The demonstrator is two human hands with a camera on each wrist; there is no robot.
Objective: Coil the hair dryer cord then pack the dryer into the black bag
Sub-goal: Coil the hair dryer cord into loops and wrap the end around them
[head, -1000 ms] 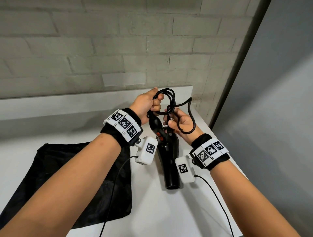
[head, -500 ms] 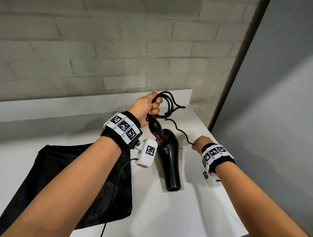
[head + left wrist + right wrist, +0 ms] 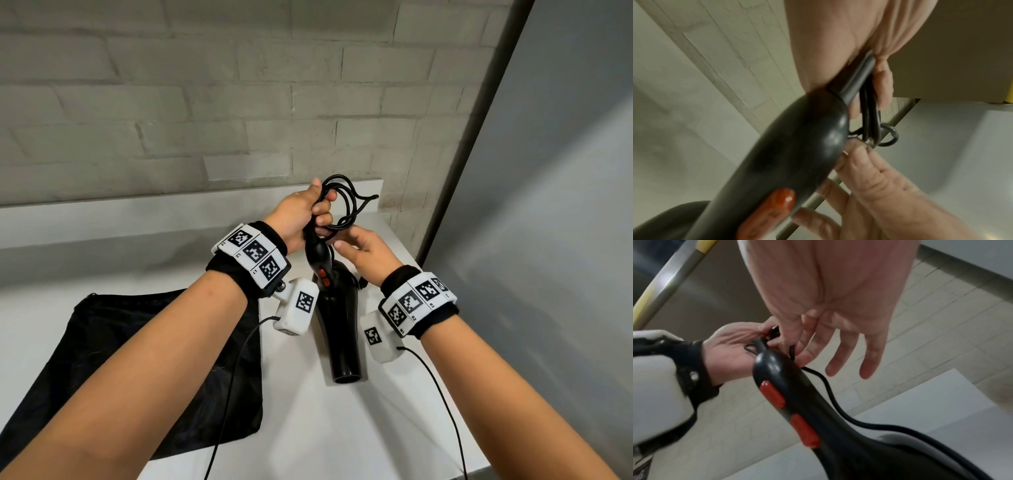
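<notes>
Hair dryer [image 3: 337,318]: rigid, smooth, prob. slippery; hold by handle. Cord [image 3: 339,205]: springy loops, left hand [image 3: 298,216] fingers clamp them (right hand [image 3: 363,251] pinches strand, other fingers spread below coil).

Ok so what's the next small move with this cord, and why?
Probably lay the next loop into the left hand, which grips the coiled cord above the dryer. The right hand pinches a loose stretch at its fingertips, so slack remains.
</notes>
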